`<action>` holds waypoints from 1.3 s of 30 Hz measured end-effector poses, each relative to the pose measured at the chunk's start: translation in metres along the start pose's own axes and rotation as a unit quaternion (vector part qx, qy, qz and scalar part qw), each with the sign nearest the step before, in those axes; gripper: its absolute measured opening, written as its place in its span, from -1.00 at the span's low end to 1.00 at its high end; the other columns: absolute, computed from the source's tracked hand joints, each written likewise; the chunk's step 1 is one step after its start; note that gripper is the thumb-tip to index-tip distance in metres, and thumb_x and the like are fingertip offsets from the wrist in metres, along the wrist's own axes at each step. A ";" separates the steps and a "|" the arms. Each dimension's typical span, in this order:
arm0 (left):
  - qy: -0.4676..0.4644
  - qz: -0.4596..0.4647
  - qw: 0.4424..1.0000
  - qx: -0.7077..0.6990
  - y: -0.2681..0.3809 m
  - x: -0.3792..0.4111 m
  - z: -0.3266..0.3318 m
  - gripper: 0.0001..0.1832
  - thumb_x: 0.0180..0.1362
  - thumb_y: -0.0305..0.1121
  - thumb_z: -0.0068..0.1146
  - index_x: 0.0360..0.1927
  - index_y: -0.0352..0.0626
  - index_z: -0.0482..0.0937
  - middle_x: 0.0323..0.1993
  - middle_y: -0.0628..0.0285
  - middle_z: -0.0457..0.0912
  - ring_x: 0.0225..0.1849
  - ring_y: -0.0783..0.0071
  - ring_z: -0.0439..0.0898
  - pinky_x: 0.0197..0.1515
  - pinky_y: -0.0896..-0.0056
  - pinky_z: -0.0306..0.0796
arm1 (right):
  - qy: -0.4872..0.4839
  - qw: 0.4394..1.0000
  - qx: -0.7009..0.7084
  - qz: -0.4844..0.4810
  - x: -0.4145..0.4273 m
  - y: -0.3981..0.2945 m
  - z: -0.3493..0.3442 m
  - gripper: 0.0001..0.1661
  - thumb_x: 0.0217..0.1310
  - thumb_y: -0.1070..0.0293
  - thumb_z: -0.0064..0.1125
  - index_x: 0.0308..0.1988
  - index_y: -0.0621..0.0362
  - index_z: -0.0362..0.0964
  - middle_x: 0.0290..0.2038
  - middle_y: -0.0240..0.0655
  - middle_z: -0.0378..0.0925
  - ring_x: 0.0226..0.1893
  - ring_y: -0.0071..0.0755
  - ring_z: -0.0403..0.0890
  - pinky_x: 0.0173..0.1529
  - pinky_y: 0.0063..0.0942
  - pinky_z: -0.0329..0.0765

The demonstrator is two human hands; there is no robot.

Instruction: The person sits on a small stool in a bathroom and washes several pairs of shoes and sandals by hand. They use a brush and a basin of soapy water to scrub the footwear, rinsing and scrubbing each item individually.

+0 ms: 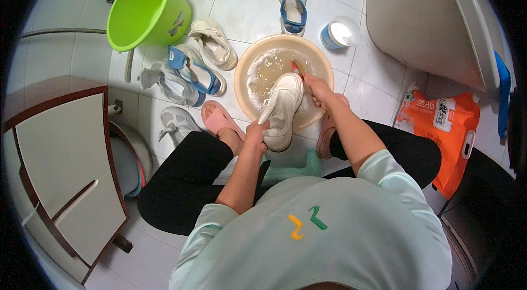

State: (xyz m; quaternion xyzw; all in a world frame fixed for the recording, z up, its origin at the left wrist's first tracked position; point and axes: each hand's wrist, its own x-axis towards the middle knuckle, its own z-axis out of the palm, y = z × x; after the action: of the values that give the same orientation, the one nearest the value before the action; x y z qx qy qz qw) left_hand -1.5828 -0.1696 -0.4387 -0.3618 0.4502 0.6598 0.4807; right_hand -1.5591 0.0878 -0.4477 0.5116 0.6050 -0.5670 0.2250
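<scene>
My left hand (256,135) grips the side of a white sneaker (285,102) near its heel. The shoe is held over the near half of a cream plastic basin (240,84), its toe pointing away from me. Cloudy water (265,73) with foam along the edge fills the basin's lower part. In my right hand (319,90) is a scrubbing brush (301,68) with a brownish handle and a red part, just beyond the toe. The shoe hides part of the brush, so I cannot tell whether its bristles touch it.
Left of the basin stand another white sneaker (214,45), a blue-and-white shoe (201,73) and grey-white shoes (171,84). A green bucket (144,10) is behind them. Beyond the basin are a blue-trimmed shoe (293,5) and a tub (338,33). An orange bag (446,133) lies right.
</scene>
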 end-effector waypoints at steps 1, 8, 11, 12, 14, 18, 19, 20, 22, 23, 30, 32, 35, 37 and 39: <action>-0.009 -0.018 0.999 -0.032 -0.002 0.002 -0.003 -0.60 0.18 -0.56 0.04 0.12 -0.24 0.44 -0.05 0.05 0.56 -0.13 0.16 0.59 -0.10 0.07 0.51 | -0.020 0.998 0.044 0.030 -0.025 -0.009 -0.007 -0.41 0.26 -0.02 -0.05 0.26 -0.24 0.25 -0.15 0.02 0.58 -0.10 0.10 0.58 -0.04 -0.25 0.49; -0.017 -0.076 0.996 -0.050 0.014 -0.007 0.026 -0.60 0.32 -0.19 -0.17 0.15 -0.10 0.39 0.07 0.04 0.50 0.00 0.03 0.55 -0.09 -0.22 0.49 | -0.003 0.941 -0.225 -0.252 -0.080 0.020 0.006 -0.47 0.27 0.01 -0.06 0.22 -0.31 0.30 -0.15 0.03 0.57 -0.13 0.13 0.58 -0.04 -0.19 0.49; -0.051 -0.061 0.996 -0.047 -0.001 0.002 0.022 -0.62 0.28 -0.20 -0.10 0.12 -0.09 0.42 0.02 0.08 0.54 -0.04 0.06 0.58 -0.14 -0.16 0.51 | 0.019 0.944 -0.234 -0.233 -0.050 -0.004 0.017 -0.46 0.26 -0.01 -0.08 0.23 -0.34 0.28 -0.13 0.05 0.55 -0.10 0.14 0.56 -0.01 -0.15 0.47; -0.042 -0.060 0.997 -0.019 0.001 0.004 0.016 -0.62 0.28 -0.20 -0.08 0.11 -0.09 0.42 0.00 0.09 0.55 -0.06 0.07 0.59 -0.15 -0.16 0.52 | 0.015 0.948 -0.240 -0.209 -0.044 -0.015 0.021 -0.46 0.26 -0.02 -0.09 0.23 -0.34 0.28 -0.12 0.05 0.54 -0.08 0.14 0.55 0.01 -0.14 0.46; -0.021 -0.053 0.998 0.003 0.007 0.012 0.005 -0.63 0.26 -0.21 -0.06 0.09 -0.10 0.43 -0.03 0.09 0.57 -0.09 0.08 0.60 -0.18 -0.14 0.53 | -0.010 0.946 -0.236 -0.220 -0.050 -0.022 0.021 -0.47 0.27 -0.03 -0.11 0.23 -0.33 0.28 -0.12 0.06 0.54 -0.05 0.13 0.54 0.05 -0.14 0.45; 0.042 -0.020 0.999 0.004 0.022 0.013 0.000 -0.65 0.26 -0.26 -0.05 0.08 -0.16 0.42 -0.12 0.06 0.59 -0.18 0.12 0.63 -0.24 -0.02 0.56 | -0.017 0.904 -0.219 -0.367 -0.101 0.026 0.029 -0.45 0.28 -0.07 -0.12 0.23 -0.30 0.28 -0.13 0.05 0.55 -0.08 0.16 0.56 0.04 -0.10 0.46; 0.038 -0.025 0.999 0.020 0.021 0.012 0.002 -0.65 0.26 -0.27 -0.05 0.08 -0.16 0.42 -0.11 0.05 0.59 -0.18 0.12 0.63 -0.25 0.00 0.56 | -0.025 0.924 -0.244 -0.293 -0.096 0.020 0.026 -0.45 0.28 -0.08 -0.12 0.22 -0.28 0.29 -0.11 0.05 0.55 -0.08 0.16 0.55 0.05 -0.10 0.45; 0.035 -0.030 0.998 0.037 0.018 0.010 0.003 -0.65 0.26 -0.28 -0.06 0.08 -0.17 0.41 -0.11 0.05 0.58 -0.18 0.12 0.63 -0.25 0.01 0.56 | -0.033 0.938 -0.268 -0.218 -0.079 0.007 0.022 -0.45 0.28 -0.08 -0.12 0.22 -0.27 0.31 -0.10 0.05 0.54 -0.07 0.16 0.55 0.06 -0.10 0.45; 0.013 -0.038 0.999 0.036 0.015 0.009 0.009 -0.65 0.26 -0.31 -0.08 0.08 -0.17 0.41 -0.08 0.05 0.56 -0.17 0.13 0.62 -0.25 0.01 0.56 | -0.003 0.946 -0.265 -0.185 -0.049 -0.028 0.019 -0.47 0.27 -0.10 -0.14 0.16 -0.21 0.39 -0.05 0.03 0.53 -0.03 0.13 0.53 0.08 -0.12 0.43; -0.006 -0.049 0.999 0.020 0.012 0.007 0.012 -0.66 0.26 -0.32 -0.10 0.09 -0.17 0.40 -0.05 0.05 0.55 -0.15 0.14 0.61 -0.24 -0.01 0.55 | 0.035 0.952 -0.259 -0.160 -0.032 -0.032 0.018 -0.47 0.27 -0.10 -0.14 0.15 -0.20 0.40 -0.06 0.03 0.53 -0.04 0.12 0.53 0.07 -0.14 0.44; -0.007 -0.016 0.998 -0.057 0.021 0.001 0.039 -0.60 0.28 -0.24 -0.08 0.14 -0.16 0.38 0.04 0.08 0.52 -0.02 0.11 0.56 -0.08 -0.09 0.51 | -0.082 0.989 -0.044 -0.119 -0.022 0.014 0.017 -0.42 0.26 0.16 0.04 0.24 0.03 0.29 -0.29 -0.26 0.61 -0.20 -0.36 0.58 -0.12 -0.47 0.46; -0.012 -0.017 0.994 -0.103 0.021 0.000 0.043 -0.58 0.29 -0.21 -0.09 0.16 -0.16 0.37 0.08 0.06 0.50 0.02 0.08 0.55 -0.04 -0.13 0.50 | -0.094 0.992 0.022 -0.085 -0.085 0.000 -0.003 -0.46 0.32 0.24 0.00 0.24 0.17 0.28 -0.31 -0.36 0.56 -0.22 -0.47 0.54 -0.10 -0.58 0.44; -0.065 -0.043 0.985 -0.153 0.024 0.009 0.047 -0.56 0.35 -0.21 -0.21 0.23 -0.17 0.29 0.23 -0.01 0.35 0.19 -0.04 0.41 0.12 -0.25 0.40 | -0.058 0.944 -0.092 -0.312 -0.152 0.017 -0.023 -0.53 0.36 0.32 -0.03 0.23 0.15 0.31 -0.26 -0.46 0.53 -0.21 -0.54 0.51 -0.04 -0.69 0.42; -0.049 -0.037 0.991 -0.119 0.026 -0.006 0.066 -0.55 0.36 -0.18 -0.26 0.24 -0.14 0.29 0.26 -0.01 0.31 0.19 -0.08 0.39 0.13 -0.29 0.37 | -0.051 0.932 -0.234 -0.271 -0.191 0.009 -0.022 -0.50 0.29 0.19 0.03 0.22 -0.15 0.32 -0.33 0.05 0.59 -0.26 -0.05 0.66 -0.06 -0.28 0.54; -0.034 -0.028 0.993 -0.108 0.027 -0.025 0.083 -0.56 0.36 -0.18 -0.28 0.24 -0.13 0.30 0.24 -0.01 0.32 0.16 -0.08 0.41 0.13 -0.30 0.36 | -0.019 0.938 -0.220 -0.268 -0.177 0.007 -0.011 -0.50 0.28 0.14 0.00 0.22 -0.21 0.31 -0.35 0.14 0.55 -0.29 0.15 0.61 -0.15 -0.11 0.54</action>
State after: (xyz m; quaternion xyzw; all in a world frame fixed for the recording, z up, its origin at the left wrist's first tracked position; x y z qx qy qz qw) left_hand -1.6059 -0.1028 -0.3816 -0.4017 0.3497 0.7023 0.4724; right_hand -1.4835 0.0322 -0.2970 0.2574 0.8248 -0.4690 0.1833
